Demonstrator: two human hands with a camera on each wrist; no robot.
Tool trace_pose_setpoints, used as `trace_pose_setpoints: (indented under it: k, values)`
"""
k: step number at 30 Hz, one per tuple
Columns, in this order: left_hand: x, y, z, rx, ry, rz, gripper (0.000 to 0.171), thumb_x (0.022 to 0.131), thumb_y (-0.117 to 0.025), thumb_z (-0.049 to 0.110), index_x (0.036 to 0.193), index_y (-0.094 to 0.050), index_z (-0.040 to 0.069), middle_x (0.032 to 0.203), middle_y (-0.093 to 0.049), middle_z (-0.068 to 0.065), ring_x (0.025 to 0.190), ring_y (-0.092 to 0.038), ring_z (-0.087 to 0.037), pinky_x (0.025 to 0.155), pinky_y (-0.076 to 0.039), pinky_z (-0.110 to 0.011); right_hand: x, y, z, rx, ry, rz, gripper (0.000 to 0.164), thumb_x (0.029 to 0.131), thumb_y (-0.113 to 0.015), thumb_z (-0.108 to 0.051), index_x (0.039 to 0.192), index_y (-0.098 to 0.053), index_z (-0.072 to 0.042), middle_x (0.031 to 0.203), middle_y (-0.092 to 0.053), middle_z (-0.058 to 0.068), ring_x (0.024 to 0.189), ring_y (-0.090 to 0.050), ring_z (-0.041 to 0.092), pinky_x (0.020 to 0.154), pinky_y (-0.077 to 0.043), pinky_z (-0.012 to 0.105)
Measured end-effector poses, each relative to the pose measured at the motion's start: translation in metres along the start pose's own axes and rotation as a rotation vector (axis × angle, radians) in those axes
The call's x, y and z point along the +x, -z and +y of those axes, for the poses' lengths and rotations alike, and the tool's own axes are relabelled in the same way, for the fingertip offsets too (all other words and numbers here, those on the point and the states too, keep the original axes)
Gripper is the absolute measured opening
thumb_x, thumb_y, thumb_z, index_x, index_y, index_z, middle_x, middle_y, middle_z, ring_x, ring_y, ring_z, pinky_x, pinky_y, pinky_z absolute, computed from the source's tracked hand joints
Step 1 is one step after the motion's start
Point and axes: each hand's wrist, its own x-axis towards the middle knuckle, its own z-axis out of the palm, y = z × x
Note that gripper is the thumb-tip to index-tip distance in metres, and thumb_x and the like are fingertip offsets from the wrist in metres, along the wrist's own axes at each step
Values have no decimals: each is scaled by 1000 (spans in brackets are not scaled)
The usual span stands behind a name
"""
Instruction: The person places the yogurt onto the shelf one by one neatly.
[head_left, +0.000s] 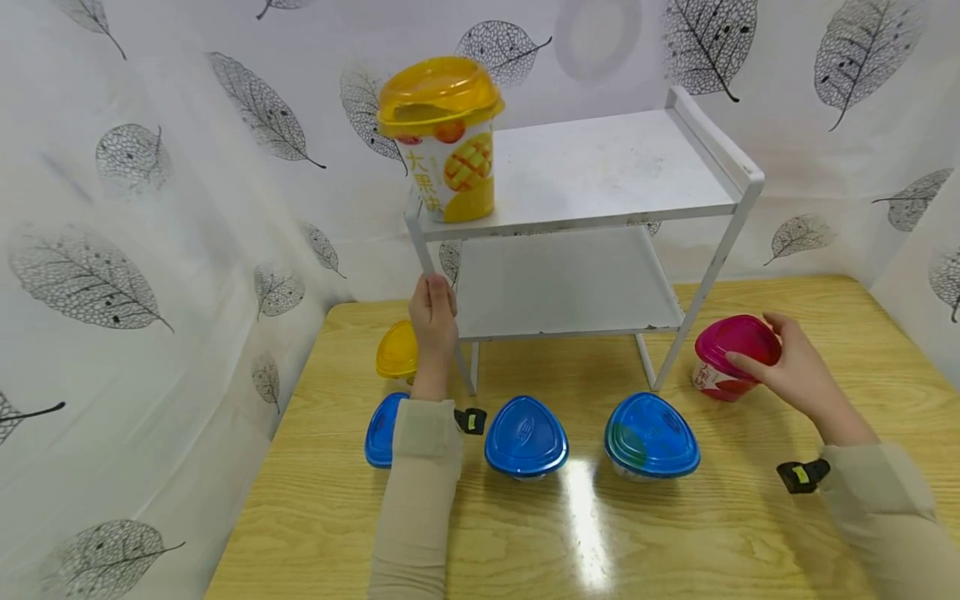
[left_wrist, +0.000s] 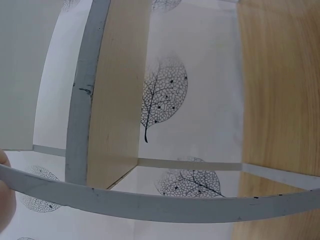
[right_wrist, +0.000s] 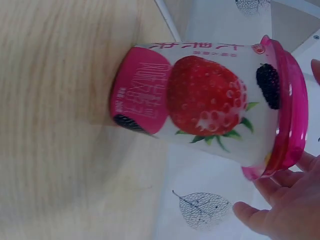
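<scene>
My left hand grips the left front post of a white two-tier shelf rack. In the left wrist view the post crosses the lower part, with only a bit of the hand at the left edge. On the right, my right hand holds a yogurt cup with a pink lid by its lid, thumb in front and fingers behind. A strawberry print shows on the cup in the right wrist view. It stands on the table beside the rack's right front leg.
A yellow-lidded cup stands on the top tier's left end. Another yellow-lidded cup is on the table left of the rack. Blue-lidded cups line up in front, one partly behind my left forearm. A leaf-print curtain surrounds the table.
</scene>
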Motion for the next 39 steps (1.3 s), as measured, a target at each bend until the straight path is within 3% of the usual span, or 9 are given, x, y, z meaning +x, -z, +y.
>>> trace_pose_setpoints:
  k: [6, 17, 32, 37, 39]
  values:
    - [0, -1, 0, -11, -1, 3, 58, 89, -31, 51, 70, -35, -4, 51, -30, 7, 42, -26, -7, 39, -18, -21, -9, -3, 11, 45, -45, 33, 85, 84, -59, -29, 133, -4, 14, 130, -14, 40, 116, -18, 55, 83, -25, 66]
    - [0, -1, 0, -7, -2, 12, 60, 88, -32, 52, 70, -35, -5, 51, -31, 7, 43, -27, -6, 39, -19, -20, -20, -12, 26, 55, -121, 13, 94, 82, -60, -35, 134, 1, 13, 130, -14, 41, 115, -18, 57, 83, -20, 68]
    - [-1, 0, 3, -28, 29, -22, 54, 89, -31, 49, 71, -35, -2, 52, -30, 6, 43, -25, -7, 40, -18, -21, -26, -24, 45, 144, -115, -26, 88, 83, -62, -28, 135, -2, 11, 127, -20, 40, 115, -19, 56, 85, -14, 69]
    - [-1, -1, 4, -36, 24, -22, 56, 89, -31, 49, 72, -34, -4, 52, -30, 6, 43, -25, -7, 40, -18, -21, -23, -28, 52, 197, -45, -32, 79, 82, -63, -23, 134, -12, 9, 127, -27, 36, 116, -20, 54, 86, -12, 69]
    - [-2, -1, 3, -32, 26, -18, 56, 89, -31, 49, 72, -34, -4, 52, -30, 6, 43, -25, -7, 40, -18, -21, -22, -30, 54, 227, 4, -20, 75, 81, -65, -18, 134, -18, 6, 126, -31, 33, 119, -22, 47, 88, -11, 68]
